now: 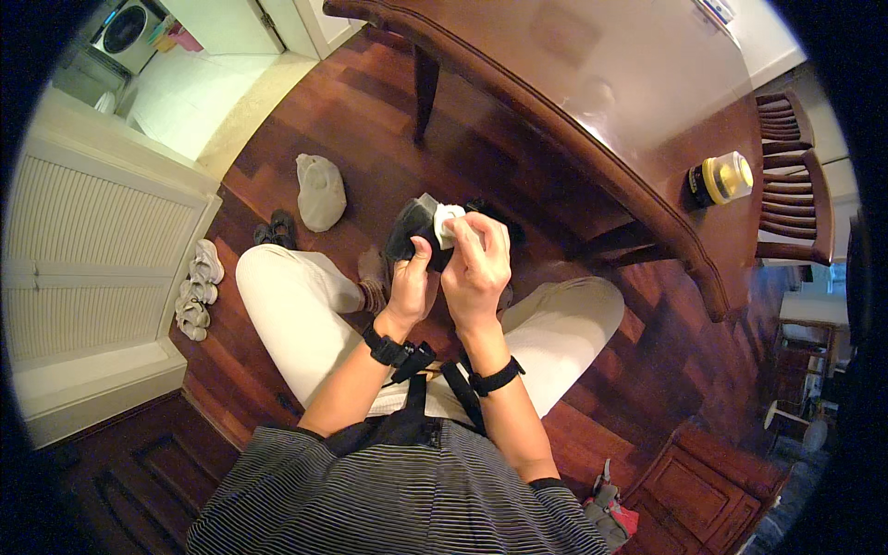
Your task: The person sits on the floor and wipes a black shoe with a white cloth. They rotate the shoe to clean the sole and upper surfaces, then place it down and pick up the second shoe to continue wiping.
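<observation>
In front of my crossed legs, my left hand (409, 284) grips a black shoe (408, 232), with the thumb lying along its near side. A crumpled white tissue or cloth (445, 223) is pinched between the fingers of my right hand (479, 267) and touches the shoe's upper edge. Part of the shoe is hidden behind my hands. Just past my right hand, a dark object (512, 225) lies low near the floor, too dim to make out.
A dark wooden table (541, 97) bears a black-and-yellow tub with a clear top (721, 179). On the wood floor are a pale plastic bag (321, 193), small dark shoes (276, 229) and white sneakers (201, 288) beside a louvered cabinet (104, 257). A backpack (609, 517) lies behind right.
</observation>
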### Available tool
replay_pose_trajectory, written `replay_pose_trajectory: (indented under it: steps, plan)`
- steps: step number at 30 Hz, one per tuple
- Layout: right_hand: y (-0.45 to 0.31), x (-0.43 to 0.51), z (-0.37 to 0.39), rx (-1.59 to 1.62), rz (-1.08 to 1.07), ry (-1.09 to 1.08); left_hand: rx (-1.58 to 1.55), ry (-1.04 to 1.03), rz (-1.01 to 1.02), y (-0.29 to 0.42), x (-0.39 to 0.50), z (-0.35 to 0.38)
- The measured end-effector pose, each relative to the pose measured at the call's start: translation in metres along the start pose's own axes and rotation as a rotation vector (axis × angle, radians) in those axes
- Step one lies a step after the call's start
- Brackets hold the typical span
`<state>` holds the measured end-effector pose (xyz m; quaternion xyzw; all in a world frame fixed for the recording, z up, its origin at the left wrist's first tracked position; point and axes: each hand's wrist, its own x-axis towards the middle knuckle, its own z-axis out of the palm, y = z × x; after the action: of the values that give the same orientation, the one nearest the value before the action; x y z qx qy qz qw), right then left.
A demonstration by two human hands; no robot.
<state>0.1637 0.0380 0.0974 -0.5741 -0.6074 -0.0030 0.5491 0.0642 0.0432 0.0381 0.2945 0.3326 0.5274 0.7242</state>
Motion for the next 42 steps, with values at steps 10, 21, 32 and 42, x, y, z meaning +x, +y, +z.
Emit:
replay_pose_trajectory:
  steps: [10, 21, 32, 42]
  plan:
    - [0.003, -0.005, 0.001, 0.068, 0.012, -0.004, -0.114, -0.025, -0.016, 0.011, 0.001, -0.005]
    - [0.006, -0.013, 0.010, 0.068, 0.053, -0.020, -0.277, -0.015, 0.090, 0.018, 0.010, -0.007]
    - [0.023, -0.015, 0.015, 0.054, 0.081, -0.017, -0.264, 0.080, 0.102, 0.029, 0.019, -0.023]
    - [0.061, -0.026, -0.004, 0.024, 0.361, 0.004, 0.224, 0.181, 0.081, 0.028, 0.022, -0.023]
